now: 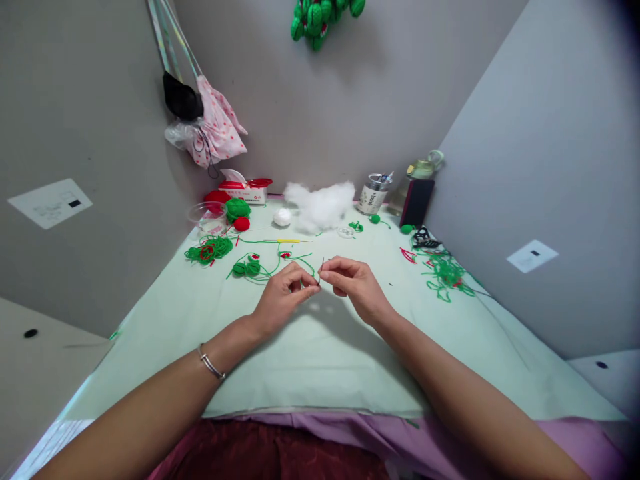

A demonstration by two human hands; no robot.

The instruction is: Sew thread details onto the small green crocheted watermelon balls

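Both hands meet over the middle of the table, fingertips close together. My left hand (285, 297), with a silver bracelet at the wrist, is closed in a pinch; a tiny dark bit shows at its fingertips, too small to name. My right hand (357, 283) pinches a thin dark strand (323, 262), which sticks up above the fingers. Whether it is thread or a needle I cannot tell. Just beyond my left hand lie small green crocheted pieces (247, 267) with yarn tails, red-and-white bits (285, 255) and a yellow-handled crochet hook (288, 241).
Green and red yarn tangles lie at left (213, 248) and right (447, 273). Along the back stand yarn balls (238, 209), a tissue box (247, 192), white stuffing (323, 205), a pen tin (373, 193) and a phone (418, 203). Walls enclose the table (320, 373).
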